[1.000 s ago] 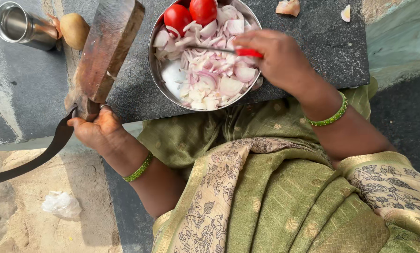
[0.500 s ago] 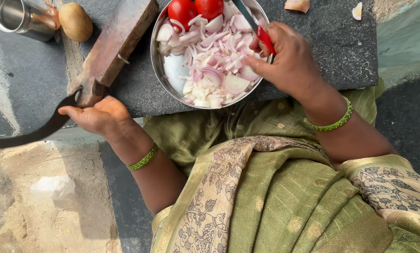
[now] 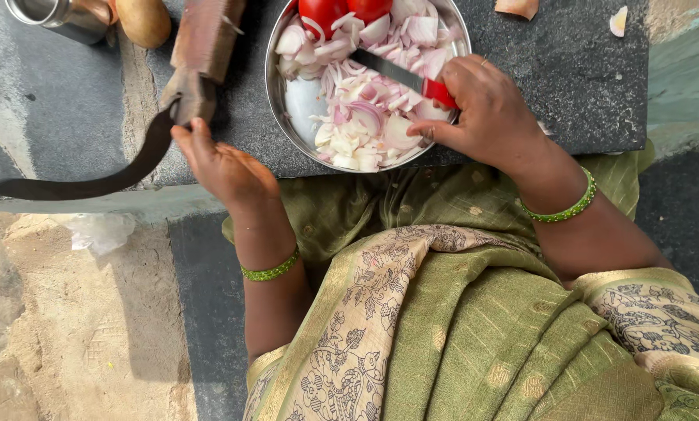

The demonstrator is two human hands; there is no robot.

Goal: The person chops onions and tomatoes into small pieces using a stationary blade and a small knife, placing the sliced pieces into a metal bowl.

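Note:
A steel bowl on the dark stone slab holds chopped onion and two red tomatoes. My right hand grips a red-handled knife whose blade lies across the onion in the bowl. To the left, my left hand has its fingertips against the near end of a wooden block with a curved dark blade fixed to it. That blade sweeps out to the left past the slab's front edge.
A steel cup and a potato sit at the slab's far left. Onion peel scraps lie at the far right. A crumpled white plastic bag rests on the sandy ground below. My green sari fills the foreground.
The wooden block with its curved blade has swung round, blade rising toward the slab edge. My left hand moved right and up. The knife turned from upright to lying across the onion.

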